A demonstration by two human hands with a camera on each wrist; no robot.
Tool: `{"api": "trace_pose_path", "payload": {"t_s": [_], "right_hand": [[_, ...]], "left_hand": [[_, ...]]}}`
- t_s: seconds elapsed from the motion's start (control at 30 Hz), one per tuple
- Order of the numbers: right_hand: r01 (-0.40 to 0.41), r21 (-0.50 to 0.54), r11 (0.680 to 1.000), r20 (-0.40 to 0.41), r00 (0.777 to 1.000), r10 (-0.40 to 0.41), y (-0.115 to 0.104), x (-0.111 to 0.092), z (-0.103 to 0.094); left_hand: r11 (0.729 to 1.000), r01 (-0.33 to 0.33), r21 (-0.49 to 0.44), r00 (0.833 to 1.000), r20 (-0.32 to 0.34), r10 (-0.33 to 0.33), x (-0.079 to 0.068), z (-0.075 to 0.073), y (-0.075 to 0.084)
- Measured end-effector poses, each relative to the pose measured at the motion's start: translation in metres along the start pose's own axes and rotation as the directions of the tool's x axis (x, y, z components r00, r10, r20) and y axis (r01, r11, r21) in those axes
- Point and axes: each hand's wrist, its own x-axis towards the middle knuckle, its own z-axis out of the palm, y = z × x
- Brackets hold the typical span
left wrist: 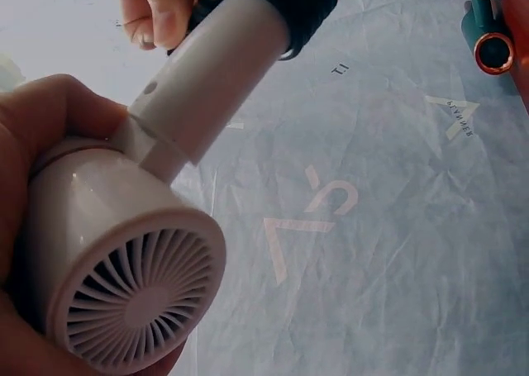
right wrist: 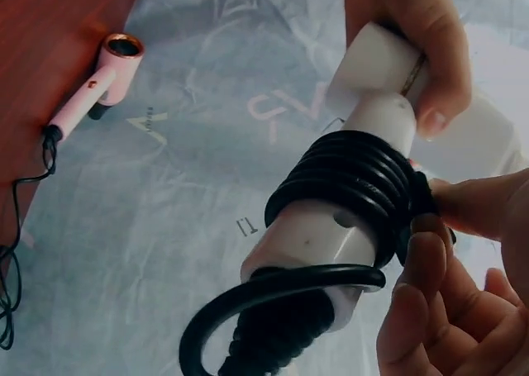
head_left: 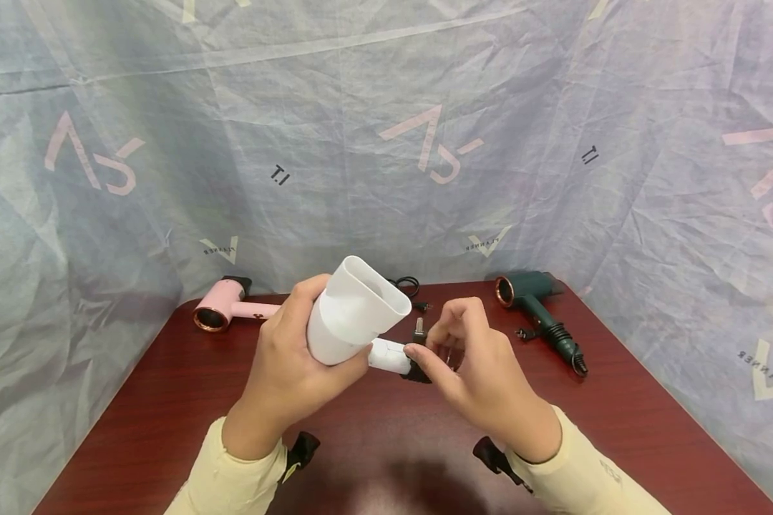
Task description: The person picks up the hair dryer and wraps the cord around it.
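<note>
My left hand (head_left: 290, 357) grips the body of a white hair dryer (head_left: 348, 322), its flat nozzle tilted up toward the head camera. In the left wrist view the round slatted grille (left wrist: 145, 297) faces the camera. A black cord (right wrist: 339, 178) is wound in several turns around the handle, with a loose loop (right wrist: 194, 326) near the handle's end. With thumb and fingers, my right hand (head_left: 483, 372) pinches a black piece of the cord beside these turns. A black plug (head_left: 419, 333) with metal pins shows by the right fingertips.
On the dark red table (head_left: 373, 429), a pink hair dryer (head_left: 222, 304) lies at the back left and a dark green hair dryer (head_left: 531, 290) at the back right, its cord wrapped. A black cord loop (head_left: 407, 286) lies at the back edge. Grey printed sheeting (head_left: 335, 143) surrounds the table.
</note>
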Motion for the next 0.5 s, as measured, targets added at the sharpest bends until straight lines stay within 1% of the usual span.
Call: {"api": "trace_pose_path", "payload": {"t_s": [0.03,0.07,0.17,0.27,0.33,0.37,0.43,0.5], "right_hand": [[-0.003,-0.011,1.0,0.001,1.0,0.003,0.001,0.0,0.001],[0.016,-0.025,1.0,-0.003,1.0,-0.016,0.002,0.0,0.001],[0.11,-0.064,0.992,-0.022,0.994,-0.111,0.004,0.003,0.004],[0.191,-0.107,0.976,-0.044,0.979,-0.197,0.006,0.004,0.009],[0.194,-0.136,0.971,-0.033,0.979,-0.2,0.006,0.003,0.012],[0.185,-0.157,0.97,-0.017,0.982,-0.19,0.006,0.002,0.013],[0.156,-0.208,0.966,0.037,0.988,-0.151,0.005,-0.001,0.017],[0.13,-0.256,0.958,0.111,0.988,-0.104,0.005,-0.004,0.021]], "left_hand": [[1.0,0.0,0.007,1.0,0.015,0.0,0.0,0.0,0.0],[1.0,0.001,0.012,1.0,0.028,-0.002,0.0,0.0,0.0],[0.999,0.003,0.033,0.998,0.056,-0.005,0.001,-0.001,-0.001],[0.998,0.037,0.046,0.996,0.083,-0.041,0.001,-0.001,-0.002],[0.996,0.071,0.051,0.992,0.103,-0.076,0.001,-0.001,-0.002],[0.994,0.095,0.052,0.988,0.118,-0.101,0.0,-0.001,-0.002],[0.989,0.142,0.046,0.978,0.146,-0.147,0.0,-0.001,-0.003],[0.982,0.181,0.045,0.967,0.173,-0.187,0.0,-0.001,-0.003]]}}
